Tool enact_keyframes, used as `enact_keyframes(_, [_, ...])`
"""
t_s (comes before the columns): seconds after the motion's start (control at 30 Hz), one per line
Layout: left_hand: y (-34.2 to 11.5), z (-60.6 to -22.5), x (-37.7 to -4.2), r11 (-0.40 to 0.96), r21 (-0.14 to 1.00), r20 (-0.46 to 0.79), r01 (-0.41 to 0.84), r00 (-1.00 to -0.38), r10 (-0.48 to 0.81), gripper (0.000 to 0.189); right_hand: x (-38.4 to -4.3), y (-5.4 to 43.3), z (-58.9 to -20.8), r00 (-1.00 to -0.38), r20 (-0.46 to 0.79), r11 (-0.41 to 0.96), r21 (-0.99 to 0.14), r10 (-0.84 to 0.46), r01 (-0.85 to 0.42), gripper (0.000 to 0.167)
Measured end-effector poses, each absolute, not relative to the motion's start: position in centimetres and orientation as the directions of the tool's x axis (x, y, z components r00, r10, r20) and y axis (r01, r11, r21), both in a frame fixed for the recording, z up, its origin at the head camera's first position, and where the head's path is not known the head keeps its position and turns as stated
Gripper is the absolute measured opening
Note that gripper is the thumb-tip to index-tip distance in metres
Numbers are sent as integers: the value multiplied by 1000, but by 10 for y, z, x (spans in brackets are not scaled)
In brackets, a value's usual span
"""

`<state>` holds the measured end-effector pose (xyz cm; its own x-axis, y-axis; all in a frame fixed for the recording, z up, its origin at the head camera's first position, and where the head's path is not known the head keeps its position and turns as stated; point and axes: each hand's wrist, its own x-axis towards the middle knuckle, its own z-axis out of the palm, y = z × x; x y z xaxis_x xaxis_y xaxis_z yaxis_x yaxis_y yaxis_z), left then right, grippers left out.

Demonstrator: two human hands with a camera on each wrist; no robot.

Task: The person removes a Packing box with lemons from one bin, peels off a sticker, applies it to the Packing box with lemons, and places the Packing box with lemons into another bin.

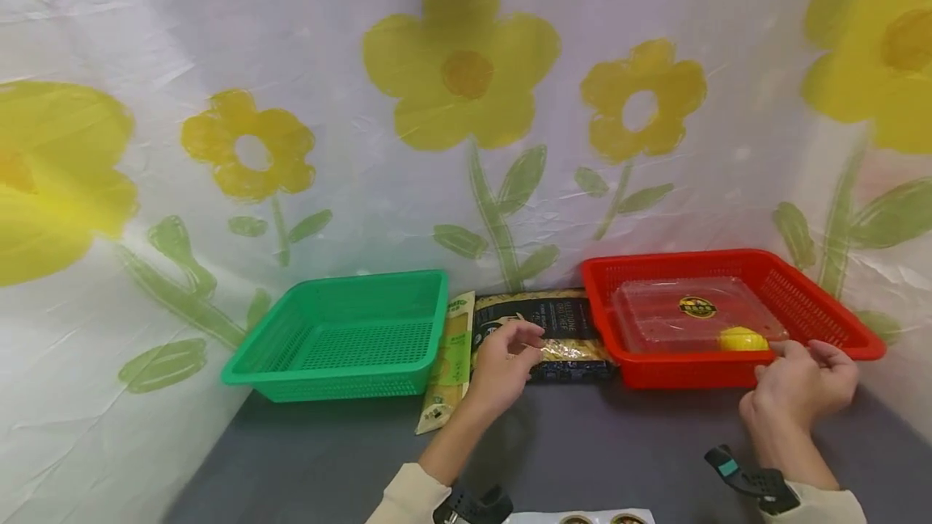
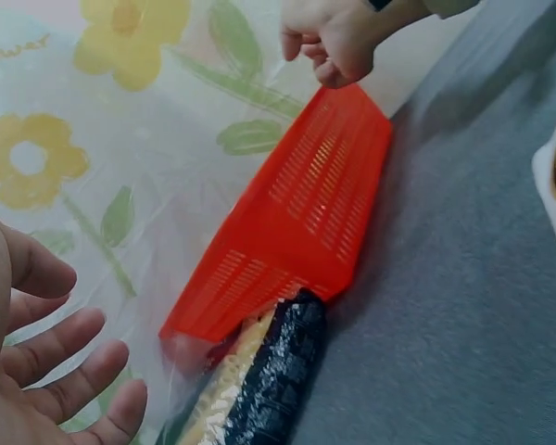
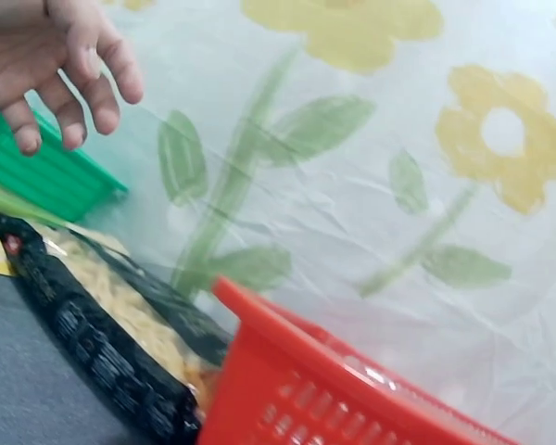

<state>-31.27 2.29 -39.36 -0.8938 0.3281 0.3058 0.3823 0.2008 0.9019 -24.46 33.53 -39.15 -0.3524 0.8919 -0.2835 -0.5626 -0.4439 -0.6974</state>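
My left hand (image 1: 510,358) hovers in front of the black pasta bag (image 1: 568,326), fingers apart and nothing in them. The left wrist view shows the same hand (image 2: 60,371) with its fingers spread. At the front right of the red basket (image 1: 699,370) is my right hand (image 1: 801,386), fingers loosely curled near the rim, with no thing visible in them. Close to its fingertips lies a small yellow, ridged, rounded thing (image 1: 743,339) inside the basket. Behind that, a clear plastic box (image 1: 655,310) with a round black-and-yellow label lies in the basket.
A green basket (image 1: 342,386) stands at the left. Between the baskets, a green-and-yellow packet (image 1: 447,362) lies beside the pasta bag. A white-edged item (image 1: 531,517) shows at the table's front edge. A flower-painted sheet (image 1: 349,209) hangs behind everything.
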Motion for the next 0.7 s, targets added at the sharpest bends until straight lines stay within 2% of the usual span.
enact_keyframes(0.23, [-3, -409, -297, 163, 902, 362, 401, -905, 223, 26, -252, 312, -382, -423, -122, -385, -682, 898, -622, 18])
enact_keyframes(0.47, [-22, -419, -286, 164, 865, 457, 475, -879, 136, 51, -249, 283, -378, -479, 131, -275, -677, 868, -683, 14])
enact_keyframes(0.7, [-27, -440, -278, 159, 844, 494, 513, -858, 143, 56, -239, 260, -387, -549, 287, -203, -718, 785, -666, 14])
